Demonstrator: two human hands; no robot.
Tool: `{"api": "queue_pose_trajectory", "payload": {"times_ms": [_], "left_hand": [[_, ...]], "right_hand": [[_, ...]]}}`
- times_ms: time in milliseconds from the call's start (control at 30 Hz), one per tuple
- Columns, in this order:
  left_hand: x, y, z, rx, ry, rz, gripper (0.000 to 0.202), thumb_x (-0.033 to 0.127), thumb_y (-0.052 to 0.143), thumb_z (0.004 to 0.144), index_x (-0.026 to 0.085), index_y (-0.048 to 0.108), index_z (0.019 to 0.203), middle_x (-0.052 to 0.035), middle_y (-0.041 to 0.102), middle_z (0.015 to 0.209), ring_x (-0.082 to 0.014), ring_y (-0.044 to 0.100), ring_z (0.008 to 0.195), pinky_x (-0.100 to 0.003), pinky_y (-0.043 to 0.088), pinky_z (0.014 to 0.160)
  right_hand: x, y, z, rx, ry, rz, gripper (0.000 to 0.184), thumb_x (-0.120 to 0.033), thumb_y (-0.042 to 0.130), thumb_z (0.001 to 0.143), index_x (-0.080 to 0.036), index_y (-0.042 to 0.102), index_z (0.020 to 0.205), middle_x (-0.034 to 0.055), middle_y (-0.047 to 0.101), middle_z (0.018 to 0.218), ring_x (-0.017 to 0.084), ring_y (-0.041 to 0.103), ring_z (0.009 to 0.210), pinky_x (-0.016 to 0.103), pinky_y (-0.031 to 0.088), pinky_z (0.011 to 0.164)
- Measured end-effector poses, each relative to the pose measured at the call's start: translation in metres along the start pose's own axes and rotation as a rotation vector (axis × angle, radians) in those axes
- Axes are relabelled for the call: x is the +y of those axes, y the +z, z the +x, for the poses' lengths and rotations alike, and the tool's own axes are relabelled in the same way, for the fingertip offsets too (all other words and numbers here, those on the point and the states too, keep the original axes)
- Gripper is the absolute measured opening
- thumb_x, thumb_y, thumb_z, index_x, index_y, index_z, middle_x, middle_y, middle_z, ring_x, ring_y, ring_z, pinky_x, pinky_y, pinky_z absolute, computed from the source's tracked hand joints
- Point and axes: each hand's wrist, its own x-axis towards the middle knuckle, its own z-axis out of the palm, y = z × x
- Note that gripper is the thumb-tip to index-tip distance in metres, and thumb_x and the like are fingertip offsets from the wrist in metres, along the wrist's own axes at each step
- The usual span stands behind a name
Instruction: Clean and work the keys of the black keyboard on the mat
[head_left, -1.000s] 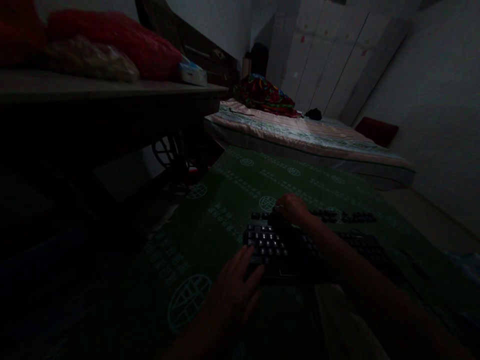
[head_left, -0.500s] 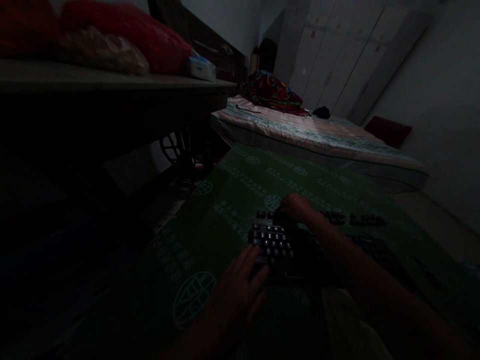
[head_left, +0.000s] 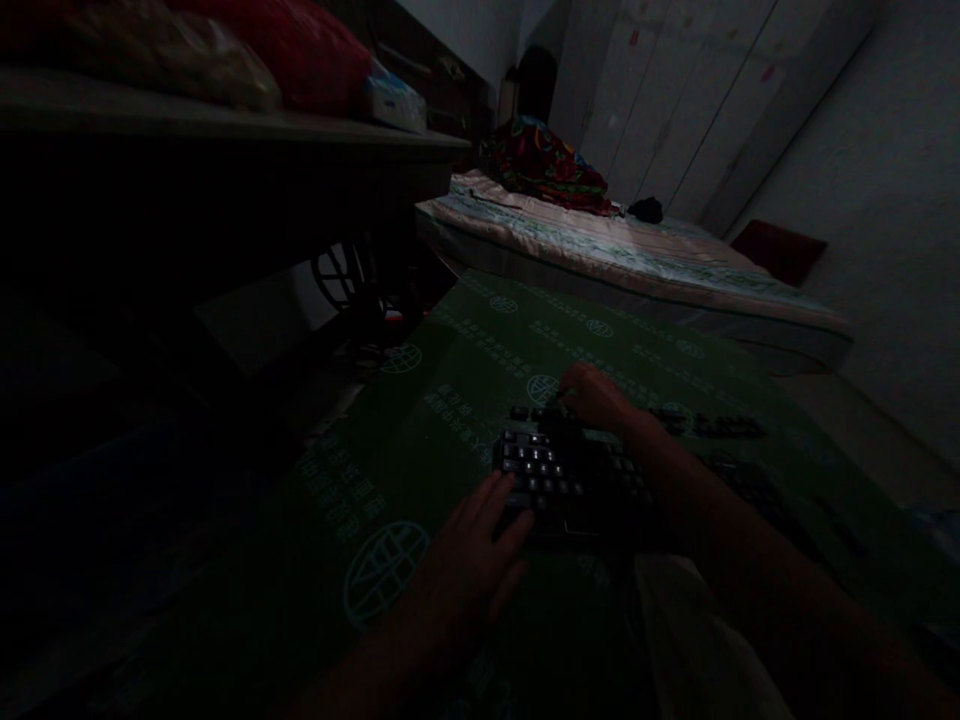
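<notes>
The room is very dark. A black keyboard (head_left: 559,480) lies on a green printed mat (head_left: 450,400) on the floor in front of me. My left hand (head_left: 469,565) rests flat with fingers stretched out, fingertips on the keyboard's near left corner. My right hand (head_left: 596,398) reaches over the keyboard to its far edge, fingers curled down in a pinch among a row of loose black keycaps (head_left: 705,425) on the mat. What the fingers hold is too dark to make out.
A low mattress (head_left: 637,270) with a colourful bundle of cloth (head_left: 544,165) lies beyond the mat. A dark table (head_left: 225,130) with red bags stands at the left, a treadle frame under it. A red cushion (head_left: 776,250) leans on the right wall.
The view has tilted down slightly. Both hands stay in place on the keyboard, the right hand shifting a little at its far edge.
</notes>
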Motion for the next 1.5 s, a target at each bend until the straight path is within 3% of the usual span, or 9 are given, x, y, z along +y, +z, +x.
{"api": "queue_pose_trajectory", "payload": {"times_ms": [167, 267, 467, 1233, 1500], "left_hand": [[0.003, -0.002, 0.001, -0.022, -0.004, 0.009, 0.039, 0.014, 0.053, 0.084, 0.015, 0.051, 0.123, -0.0213, 0.035, 0.143, -0.0368, 0.035, 0.132, -0.052, 0.045, 0.096], [0.004, -0.003, 0.002, -0.039, -0.017, 0.008, 0.040, 0.015, 0.055, 0.083, 0.015, 0.050, 0.123, -0.0214, 0.035, 0.143, -0.0368, 0.035, 0.132, -0.052, 0.044, 0.097], [0.005, 0.001, 0.002, -0.017, -0.026, -0.017, 0.041, 0.014, 0.058, 0.081, 0.016, 0.051, 0.122, -0.0204, 0.033, 0.144, -0.0363, 0.032, 0.134, -0.052, 0.040, 0.101], [0.004, 0.005, 0.002, -0.031, -0.037, -0.031, 0.041, 0.017, 0.059, 0.081, 0.016, 0.050, 0.121, -0.0199, 0.034, 0.144, -0.0361, 0.031, 0.134, -0.053, 0.038, 0.103], [0.006, 0.002, 0.003, -0.046, -0.045, -0.031, 0.040, 0.017, 0.059, 0.082, 0.017, 0.051, 0.121, -0.0184, 0.034, 0.145, -0.0350, 0.031, 0.135, -0.052, 0.038, 0.103]], "right_hand": [[-0.011, -0.001, -0.045, 0.079, -0.171, 0.062, 0.009, -0.016, 0.063, 0.080, -0.017, 0.069, 0.086, 0.0087, 0.064, 0.112, 0.021, 0.054, 0.112, 0.034, 0.043, 0.097], [-0.021, 0.008, -0.081, 0.275, -0.358, 0.178, 0.009, -0.013, 0.063, 0.078, -0.017, 0.068, 0.084, 0.0105, 0.065, 0.108, 0.025, 0.056, 0.110, 0.044, 0.047, 0.095], [-0.039, 0.026, -0.124, 0.402, -0.440, 0.265, 0.011, -0.011, 0.058, 0.081, -0.018, 0.066, 0.085, 0.0114, 0.064, 0.112, 0.026, 0.053, 0.116, 0.048, 0.049, 0.094], [-0.050, 0.033, -0.131, 0.416, -0.473, 0.103, 0.016, -0.010, 0.053, 0.084, -0.017, 0.067, 0.078, 0.0114, 0.066, 0.107, 0.026, 0.055, 0.114, 0.047, 0.049, 0.095], [-0.051, 0.042, -0.138, 0.511, -0.444, 0.111, 0.020, -0.011, 0.049, 0.088, -0.017, 0.067, 0.082, 0.0104, 0.066, 0.106, 0.024, 0.054, 0.116, 0.044, 0.052, 0.092]]}}
